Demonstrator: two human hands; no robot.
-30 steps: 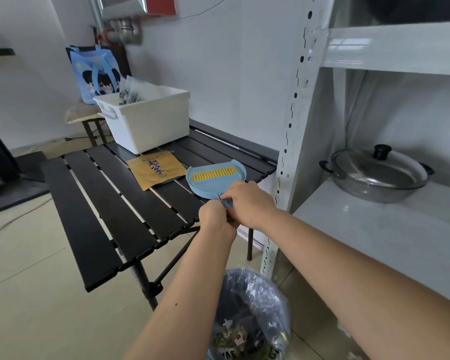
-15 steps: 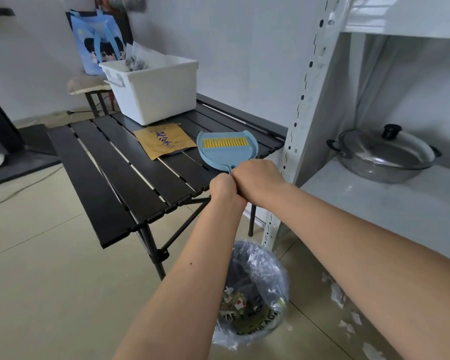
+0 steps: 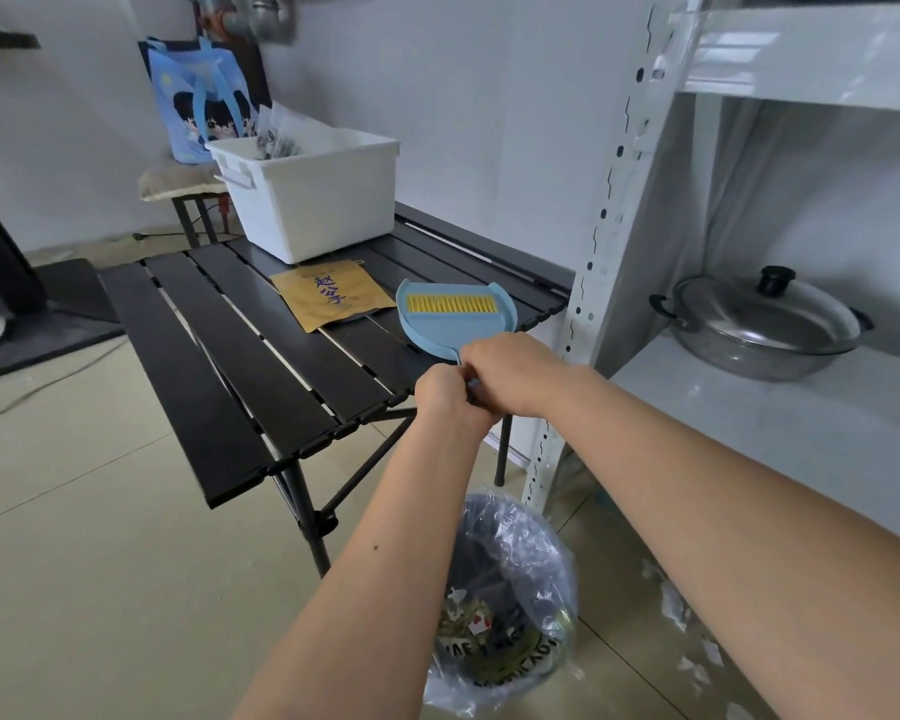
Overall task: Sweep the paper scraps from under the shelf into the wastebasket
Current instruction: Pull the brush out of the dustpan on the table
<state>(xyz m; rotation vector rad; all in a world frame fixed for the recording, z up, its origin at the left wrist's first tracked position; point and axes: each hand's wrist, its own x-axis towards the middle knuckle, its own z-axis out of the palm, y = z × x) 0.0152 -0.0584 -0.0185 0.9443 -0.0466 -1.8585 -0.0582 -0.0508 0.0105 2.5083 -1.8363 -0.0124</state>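
Observation:
A light blue dustpan (image 3: 450, 324) with a yellow brush clipped in it lies on the black slatted table (image 3: 240, 350), its handle pointing at me over the table's near edge. My left hand (image 3: 450, 394) and my right hand (image 3: 510, 374) both grip the handle, pressed together; the handle itself is mostly hidden by them. Below my arms stands the wastebasket (image 3: 510, 600), lined with a clear bag and holding scraps. White paper scraps (image 3: 671, 605) lie on the floor under the white shelf (image 3: 749, 423) at the lower right.
A white bin (image 3: 313, 194) and a tan envelope (image 3: 331, 298) sit on the table. A lidded steel pot (image 3: 754, 327) rests on the shelf board. The shelf's perforated upright (image 3: 588, 283) stands right beside my hands. Behind the table is a stool with a blue bag (image 3: 198, 101).
My view has tilted down and drawn back, so the wastebasket and floor scraps show more fully. Both hands stay clasped on the dustpan handle, and the dustpan stays on the table.

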